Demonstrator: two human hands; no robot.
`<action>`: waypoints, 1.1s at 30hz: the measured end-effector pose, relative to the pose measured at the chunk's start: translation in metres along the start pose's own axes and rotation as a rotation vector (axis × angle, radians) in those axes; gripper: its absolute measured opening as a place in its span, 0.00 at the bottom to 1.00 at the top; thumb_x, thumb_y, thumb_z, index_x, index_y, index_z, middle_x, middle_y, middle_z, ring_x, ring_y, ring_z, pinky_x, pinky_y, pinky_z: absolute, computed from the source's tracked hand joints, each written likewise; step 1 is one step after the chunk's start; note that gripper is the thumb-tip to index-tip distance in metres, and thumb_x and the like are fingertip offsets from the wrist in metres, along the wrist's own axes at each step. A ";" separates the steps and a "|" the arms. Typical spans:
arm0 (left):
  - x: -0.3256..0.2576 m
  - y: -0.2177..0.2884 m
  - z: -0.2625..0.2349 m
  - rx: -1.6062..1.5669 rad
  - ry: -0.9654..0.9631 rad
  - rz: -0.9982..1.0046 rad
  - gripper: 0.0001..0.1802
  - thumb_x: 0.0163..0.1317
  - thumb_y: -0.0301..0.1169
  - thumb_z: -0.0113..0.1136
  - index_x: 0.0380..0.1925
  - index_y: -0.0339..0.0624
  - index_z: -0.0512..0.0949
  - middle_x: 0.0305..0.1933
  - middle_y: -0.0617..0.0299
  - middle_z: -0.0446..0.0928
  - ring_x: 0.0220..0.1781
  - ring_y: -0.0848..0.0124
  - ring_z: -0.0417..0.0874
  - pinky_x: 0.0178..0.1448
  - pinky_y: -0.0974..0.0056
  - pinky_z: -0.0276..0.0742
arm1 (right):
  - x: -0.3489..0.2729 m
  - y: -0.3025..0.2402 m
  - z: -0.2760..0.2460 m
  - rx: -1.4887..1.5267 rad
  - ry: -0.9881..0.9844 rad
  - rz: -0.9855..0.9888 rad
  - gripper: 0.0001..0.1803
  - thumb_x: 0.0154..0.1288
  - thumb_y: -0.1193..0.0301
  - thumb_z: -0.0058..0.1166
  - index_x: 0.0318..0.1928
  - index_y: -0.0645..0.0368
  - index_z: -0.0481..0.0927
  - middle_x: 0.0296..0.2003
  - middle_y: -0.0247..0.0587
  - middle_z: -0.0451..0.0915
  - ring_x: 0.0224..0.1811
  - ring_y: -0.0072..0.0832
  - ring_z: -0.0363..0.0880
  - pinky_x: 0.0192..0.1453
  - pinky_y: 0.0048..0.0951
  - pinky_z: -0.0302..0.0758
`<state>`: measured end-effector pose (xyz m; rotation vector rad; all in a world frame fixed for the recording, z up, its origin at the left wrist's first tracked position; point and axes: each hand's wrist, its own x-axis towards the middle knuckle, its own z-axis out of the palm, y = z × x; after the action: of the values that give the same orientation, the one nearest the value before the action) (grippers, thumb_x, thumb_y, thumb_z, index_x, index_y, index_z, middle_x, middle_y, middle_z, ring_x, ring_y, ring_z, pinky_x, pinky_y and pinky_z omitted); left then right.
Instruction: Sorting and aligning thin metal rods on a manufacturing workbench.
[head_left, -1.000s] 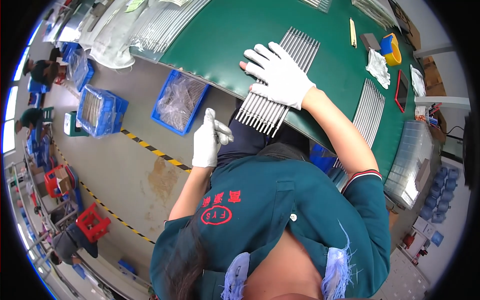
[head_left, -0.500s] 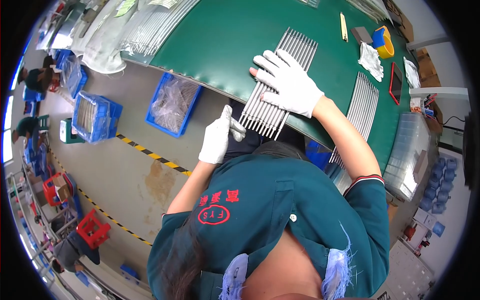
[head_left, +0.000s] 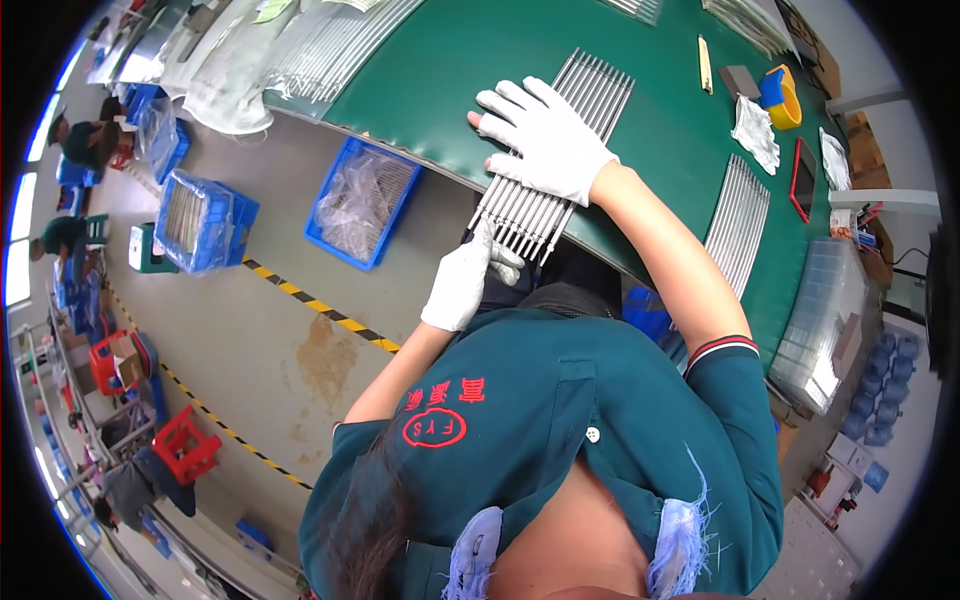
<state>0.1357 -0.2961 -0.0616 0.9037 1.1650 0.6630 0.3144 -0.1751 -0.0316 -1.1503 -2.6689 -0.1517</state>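
Head view: at the near edge of the table (head_left: 430, 90), the right hand (head_left: 550, 140) lies spread across the rods (head_left: 525, 215), probably to stop them rolling. Their ends jut past the table's edge, presumably for easy reach. Just off that edge, the left hand (head_left: 463, 282) meets those ends, fingers partly curled (whether pinching any, I cannot tell). Another row (head_left: 740, 222) lies toward the table's right side, perhaps to keep it separate.

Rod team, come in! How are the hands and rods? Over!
Right hand across rods. Left hand by their near ends. Rods overhang table. Nothing visibly blocking.
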 end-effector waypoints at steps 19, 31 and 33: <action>0.003 0.007 -0.015 -0.115 0.133 0.025 0.36 0.72 0.52 0.35 0.23 0.30 0.78 0.18 0.57 0.75 0.23 0.72 0.76 0.36 0.69 0.72 | -0.018 0.000 -0.012 0.052 -0.098 0.038 0.30 0.63 0.52 0.46 0.63 0.52 0.68 0.64 0.44 0.65 0.69 0.39 0.57 0.74 0.43 0.47; 0.002 0.002 -0.021 -0.171 0.220 0.010 0.39 0.70 0.57 0.32 0.25 0.31 0.77 0.17 0.58 0.74 0.24 0.72 0.76 0.37 0.69 0.73 | 0.011 -0.002 0.003 -0.023 -0.007 0.005 0.31 0.65 0.48 0.41 0.62 0.52 0.69 0.61 0.40 0.68 0.67 0.35 0.60 0.71 0.40 0.51; 0.004 0.001 -0.019 -0.188 0.205 0.010 0.39 0.70 0.57 0.32 0.26 0.31 0.78 0.18 0.59 0.74 0.24 0.72 0.77 0.37 0.69 0.74 | 0.015 -0.002 0.004 -0.013 0.014 0.014 0.31 0.65 0.48 0.41 0.62 0.52 0.68 0.61 0.41 0.68 0.66 0.35 0.61 0.71 0.40 0.51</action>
<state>0.1188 -0.2876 -0.0646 0.6948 1.2561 0.8741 0.3024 -0.1649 -0.0318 -1.1666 -2.6511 -0.1741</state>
